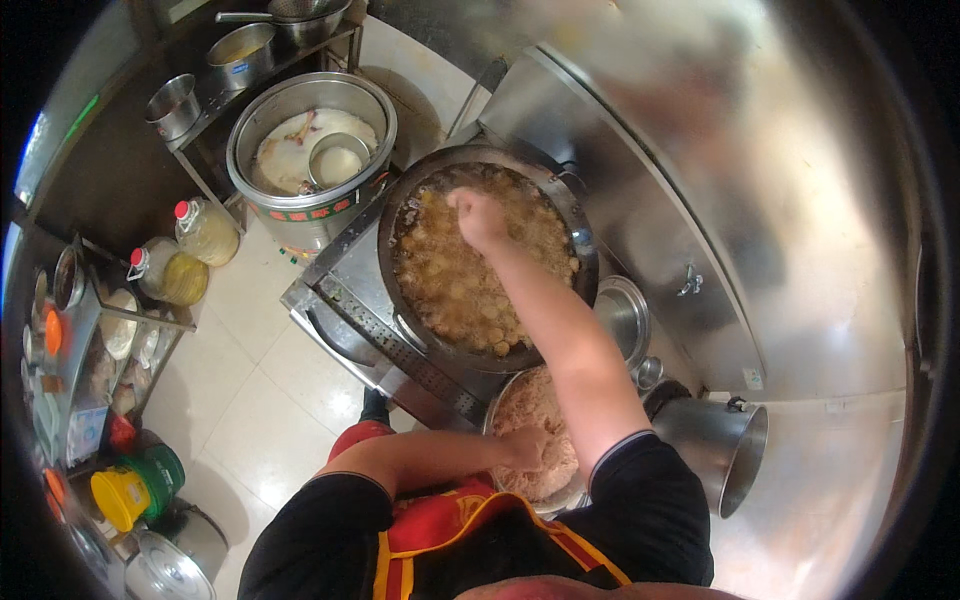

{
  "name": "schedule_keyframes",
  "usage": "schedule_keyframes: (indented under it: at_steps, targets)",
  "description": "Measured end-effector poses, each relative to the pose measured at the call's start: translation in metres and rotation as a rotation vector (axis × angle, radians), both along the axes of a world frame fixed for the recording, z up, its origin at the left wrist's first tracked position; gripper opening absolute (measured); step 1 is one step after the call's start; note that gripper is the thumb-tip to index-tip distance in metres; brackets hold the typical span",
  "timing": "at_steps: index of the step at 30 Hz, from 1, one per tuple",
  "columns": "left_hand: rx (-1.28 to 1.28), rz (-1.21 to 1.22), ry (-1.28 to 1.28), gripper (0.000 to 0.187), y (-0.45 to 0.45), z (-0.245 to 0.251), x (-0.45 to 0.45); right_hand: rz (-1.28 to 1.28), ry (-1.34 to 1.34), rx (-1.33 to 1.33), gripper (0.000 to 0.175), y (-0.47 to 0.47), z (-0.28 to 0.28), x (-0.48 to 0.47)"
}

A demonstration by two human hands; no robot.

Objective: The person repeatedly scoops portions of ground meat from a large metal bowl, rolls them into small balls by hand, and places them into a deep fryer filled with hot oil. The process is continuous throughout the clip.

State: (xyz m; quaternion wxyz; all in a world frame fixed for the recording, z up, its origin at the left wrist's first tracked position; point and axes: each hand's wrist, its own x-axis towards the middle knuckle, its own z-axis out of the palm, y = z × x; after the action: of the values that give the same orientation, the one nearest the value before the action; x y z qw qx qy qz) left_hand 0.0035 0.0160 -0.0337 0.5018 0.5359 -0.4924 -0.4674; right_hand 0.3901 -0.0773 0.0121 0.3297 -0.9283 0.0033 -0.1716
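Note:
My right hand (478, 217) is over the far part of a large dark wok (388, 247), its fingers curled. Whether anything is inside them is hidden. Many small browned balls (465, 300) float in bubbling oil in the wok. Close to my body stands a round metal bowl (501, 390) of pale pink minced mixture (551, 472), partly covered by my right arm. My left hand (531, 448) is down in this mixture; its fingertips are hidden, so its grip cannot be made out.
Left of the wok stands a large steel pot (238, 169) of pale liquid with a smaller metal container (339, 159) inside. Oil jugs (214, 236) and a loaded shelf (90, 315) are farther left. At right are a tall steel pot (709, 450) and a metal wall panel (600, 142).

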Motion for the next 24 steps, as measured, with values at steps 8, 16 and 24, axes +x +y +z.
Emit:
schedule_keyframes:
  at_steps: [8,16,24]
  targets:
    - [0.113,0.033,0.011,0.052,-0.006,0.017,0.016,-0.176,0.185,0.102,0.021,-0.048,0.079,-0.145]
    - [0.033,0.288,0.238,0.034,-0.019,0.004,0.010,-0.443,0.069,0.761,0.019,-0.087,0.097,-0.409]
    - [0.023,0.525,-0.006,0.010,-0.030,0.051,-0.003,-0.597,0.332,1.009,0.020,-0.063,0.093,-0.507]
